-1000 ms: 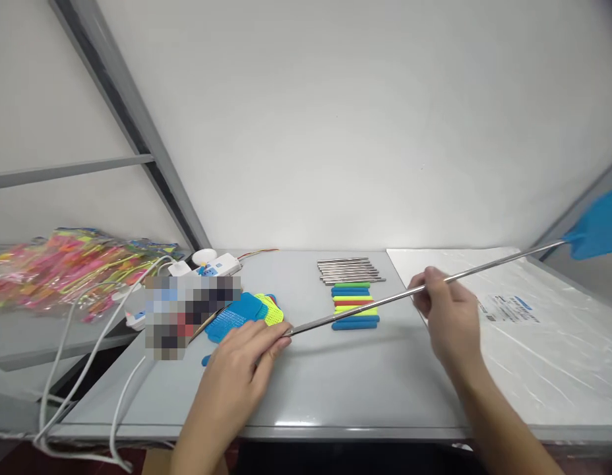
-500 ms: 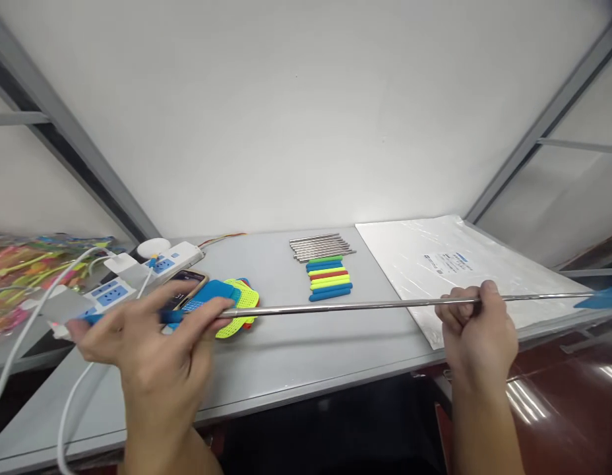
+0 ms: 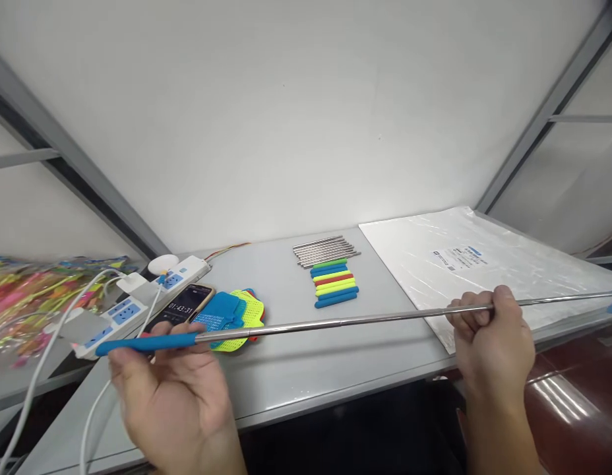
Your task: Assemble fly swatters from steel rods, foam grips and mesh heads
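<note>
The rod [image 3: 375, 319] is above the table [image 3: 276, 386] — long axis from left to right. The left hand [image 3: 175, 399], nearer to the handle [image 3: 172, 341], pinches it between thumb and fingers; the right hand [image 3: 491, 343] has its fingers curled around the rod.

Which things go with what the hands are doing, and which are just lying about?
Go with the work:
blue handle, in the left hand
metal rod, in the right hand
probably the loose rods, coloured tubes and mesh pieces

Just lying about, I think:
phone
power strip
white cable
</note>
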Available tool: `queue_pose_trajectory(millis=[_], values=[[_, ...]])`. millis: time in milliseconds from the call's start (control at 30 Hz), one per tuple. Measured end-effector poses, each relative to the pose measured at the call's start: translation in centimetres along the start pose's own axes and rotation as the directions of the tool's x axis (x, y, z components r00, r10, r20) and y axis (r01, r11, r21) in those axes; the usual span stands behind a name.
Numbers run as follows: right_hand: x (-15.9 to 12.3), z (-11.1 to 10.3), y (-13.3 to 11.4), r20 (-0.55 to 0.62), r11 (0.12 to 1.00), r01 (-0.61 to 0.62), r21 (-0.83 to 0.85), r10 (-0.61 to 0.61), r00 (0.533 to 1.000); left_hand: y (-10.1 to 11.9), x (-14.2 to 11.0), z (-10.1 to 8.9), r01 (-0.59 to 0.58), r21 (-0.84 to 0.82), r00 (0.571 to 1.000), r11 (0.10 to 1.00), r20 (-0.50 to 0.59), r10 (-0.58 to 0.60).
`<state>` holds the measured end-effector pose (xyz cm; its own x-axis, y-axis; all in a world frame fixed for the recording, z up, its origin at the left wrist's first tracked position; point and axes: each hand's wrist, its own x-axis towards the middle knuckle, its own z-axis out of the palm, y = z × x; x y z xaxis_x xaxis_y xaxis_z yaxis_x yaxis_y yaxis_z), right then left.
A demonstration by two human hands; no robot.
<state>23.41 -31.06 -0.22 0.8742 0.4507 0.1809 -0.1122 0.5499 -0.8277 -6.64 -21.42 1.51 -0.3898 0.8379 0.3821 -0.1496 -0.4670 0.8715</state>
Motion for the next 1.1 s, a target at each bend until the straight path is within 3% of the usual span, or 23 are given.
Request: queue_pose_trajectory(millis=[67, 200, 300, 400, 467, 500, 633, 700, 867, 1033, 1100], values=[[-0.1, 0.0, 0.0, 0.019, 1.0, -0.015, -0.012, 0.015, 1.0, -0.1, -0.6, 0.8, 0.085, -0.249, 0.994, 0.965, -0.049, -0.101], [-1.1, 0.8, 0.6, 0.046, 1.0, -0.016, 0.011, 0.016, 0.999, -0.6, -3.3, 3.6, 0.191, -0.449, 0.982, 0.873, 0.088, -0.169], [-2.4, 1.7, 1.1, 0.117, 0.999, -0.041, -0.004, 0.041, 0.992, -1.3, -5.2, 5.1, 0.277, -0.421, 0.955, 0.864, 0.222, -0.198], [-4.2, 2.5, 1.6, 0.207, 0.988, -0.152, -0.013, 0.152, 0.966, -1.8, -6.8, 5.9, 0.399, -0.322, 0.875, 0.859, 0.413, -0.252], [-5.1, 2.8, 2.1, 0.277, 0.982, -0.18, -0.058, 0.189, 0.942, -1.9, -7.6, 6.2, 0.416, -0.271, 0.835, 0.868, 0.491, -0.248], [-5.3, 2.8, 2.3, 0.312, 0.982, -0.169, -0.082, 0.187, 0.932, -2.0, -7.9, 6.2, 0.395, -0.258, 0.837, 0.882, 0.497, -0.229], [-5.4, 2.2, 2.6, 0.368, 0.99, -0.096, -0.107, 0.129, 0.921, -2.1, -8.8, 6.0, 0.178, -0.249, 0.927, 0.952, 0.368, -0.077], [-5.3, 1.8, 2.4, 0.368, 0.99, -0.079, -0.114, 0.116, 0.922, -2.0, -9.1, 5.8, 0.118, -0.256, 0.949, 0.959, 0.315, -0.032], [-5.0, 1.3, 1.6, 0.396, 0.992, -0.098, -0.084, 0.123, 0.91, -1.0, -8.8, 5.6, 0.111, -0.354, 0.973, 0.929, 0.227, -0.029], [-3.2, 1.1, 1.6, 0.217, 0.987, -0.144, 0.073, 0.125, 0.968, -0.7, -6.7, 5.1, 0.079, -0.461, 0.997, 0.884, 0.028, -0.075], [-2.7, 0.9, 1.8, 0.193, 0.982, -0.16, 0.104, 0.137, 0.971, -0.7, -6.1, 4.9, 0.084, -0.479, 0.994, 0.874, -0.023, -0.108]])
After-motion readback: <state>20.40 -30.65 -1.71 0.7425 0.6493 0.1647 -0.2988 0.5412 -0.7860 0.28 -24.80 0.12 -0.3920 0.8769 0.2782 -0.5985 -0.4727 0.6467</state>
